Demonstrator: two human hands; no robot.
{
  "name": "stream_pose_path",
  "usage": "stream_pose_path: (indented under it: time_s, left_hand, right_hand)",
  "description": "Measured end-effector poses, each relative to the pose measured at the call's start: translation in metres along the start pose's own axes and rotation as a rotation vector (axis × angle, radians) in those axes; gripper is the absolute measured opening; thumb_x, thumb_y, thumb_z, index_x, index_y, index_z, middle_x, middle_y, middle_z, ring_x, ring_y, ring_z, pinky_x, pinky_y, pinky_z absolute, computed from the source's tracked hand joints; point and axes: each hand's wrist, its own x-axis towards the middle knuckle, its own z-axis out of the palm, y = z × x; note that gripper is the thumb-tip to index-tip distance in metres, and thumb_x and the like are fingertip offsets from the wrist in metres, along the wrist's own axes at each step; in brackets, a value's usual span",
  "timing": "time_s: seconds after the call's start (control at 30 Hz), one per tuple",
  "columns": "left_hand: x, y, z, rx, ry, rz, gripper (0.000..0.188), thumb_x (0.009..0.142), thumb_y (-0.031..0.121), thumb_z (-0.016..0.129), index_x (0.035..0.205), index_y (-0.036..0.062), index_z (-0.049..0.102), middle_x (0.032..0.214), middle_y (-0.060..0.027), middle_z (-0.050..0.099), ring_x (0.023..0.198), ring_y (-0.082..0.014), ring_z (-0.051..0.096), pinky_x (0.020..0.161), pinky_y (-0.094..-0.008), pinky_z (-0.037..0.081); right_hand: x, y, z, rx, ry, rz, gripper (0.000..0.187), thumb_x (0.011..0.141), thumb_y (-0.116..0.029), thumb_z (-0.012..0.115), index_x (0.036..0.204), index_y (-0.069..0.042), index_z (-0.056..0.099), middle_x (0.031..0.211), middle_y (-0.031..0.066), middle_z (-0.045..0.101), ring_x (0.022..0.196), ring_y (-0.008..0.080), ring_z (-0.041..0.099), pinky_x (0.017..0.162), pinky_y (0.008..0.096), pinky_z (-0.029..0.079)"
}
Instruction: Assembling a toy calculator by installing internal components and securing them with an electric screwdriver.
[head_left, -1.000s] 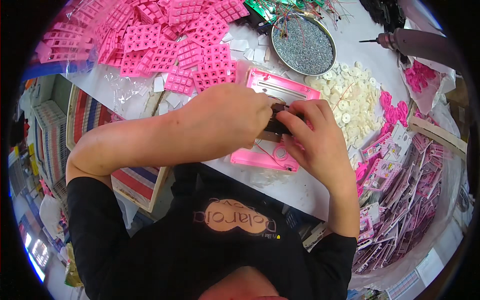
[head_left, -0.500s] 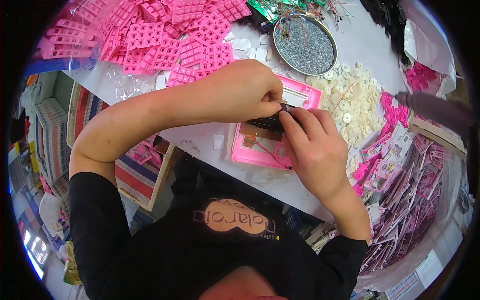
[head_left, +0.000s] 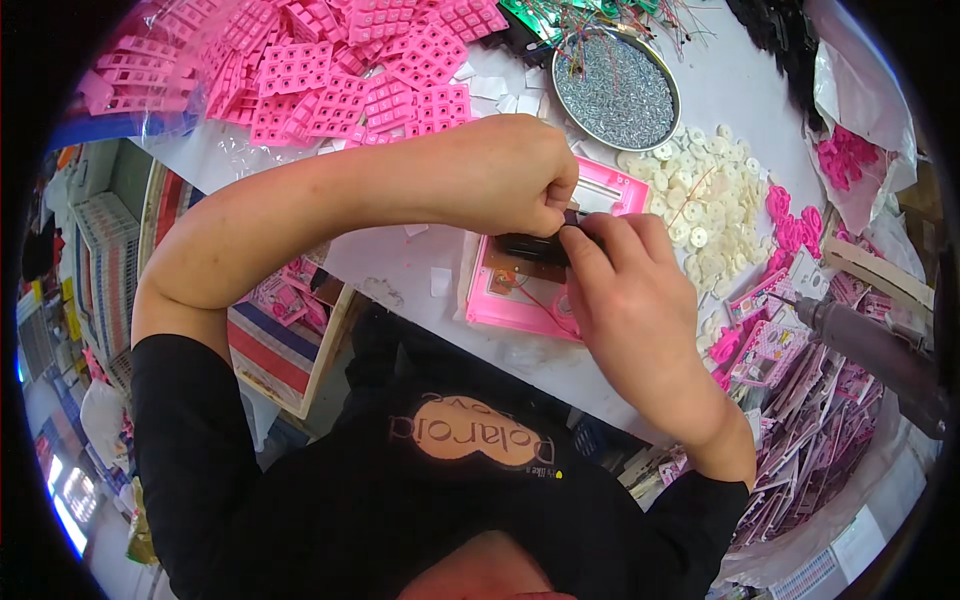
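Note:
A pink rectangular plastic casing [head_left: 510,309] lies on the table in front of me, with a brown board [head_left: 535,283] and a thin red wire inside. Over its middle is a long black plastic part [head_left: 532,248]. My left hand [head_left: 515,175] is closed, its fingertips pinching the black part from the far side. From the near right, my right hand [head_left: 640,305] grips the same part with thumb and forefinger, the other fingers curled. Both hands cover much of the casing's right half, and the exact contact at the fingertips is partly hidden.
Pink keypad pieces [head_left: 340,100] are heaped at the far left. A round tin of small screws [head_left: 615,90] stands beyond the casing, beside white plastic discs [head_left: 710,190]. An electric screwdriver [head_left: 870,350] hangs at the right above a bag of printed pink pieces [head_left: 800,440].
The hanging screwdriver has swung toward me, its tip now lower in view. Both hands stay at the black part with only slight shifts.

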Motion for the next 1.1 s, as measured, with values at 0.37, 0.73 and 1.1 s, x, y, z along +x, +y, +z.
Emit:
stream_pose_path:
  time_s: [0.37,0.73,1.1]
  left_hand:
    - [-0.002,0.001,0.007,0.132,0.064,0.026,0.015,0.079,0.014,0.068,0.078,-0.0013,0.068,0.069,-0.0157,0.065,0.061,-0.0296,0.062,0.061,-0.0386,0.049]
    - [0.116,-0.044,-0.008,0.859,0.243,0.103,0.018,0.084,0.014,0.061,0.090,0.0073,0.076,0.088,-0.0141,0.073,0.084,-0.0336,0.073,0.068,-0.0456,0.059]
    - [0.108,-0.038,-0.003,0.747,0.291,0.120,0.014,0.092,0.020,0.059,0.091,0.0090,0.068,0.094,-0.0101,0.066,0.091,-0.0311,0.069,0.072,-0.0475,0.056]
  right_hand:
    - [-0.012,0.005,-0.005,0.086,0.075,0.008,0.042,0.084,-0.014,0.060,0.122,0.001,0.062,0.115,0.0144,0.063,0.102,0.0328,0.058,0.097,0.0514,0.045]
    - [0.063,0.132,-0.079,0.966,0.885,-0.138,0.044,0.099,-0.017,0.058,0.135,0.007,0.048,0.119,0.0244,0.064,0.106,0.0307,0.065,0.095,0.0424,0.051]
    - [0.065,0.102,-0.062,1.109,0.702,-0.101,0.042,0.096,-0.003,0.059,0.135,0.009,0.049,0.097,0.0197,0.068,0.092,0.0240,0.064,0.090,0.0376,0.051]
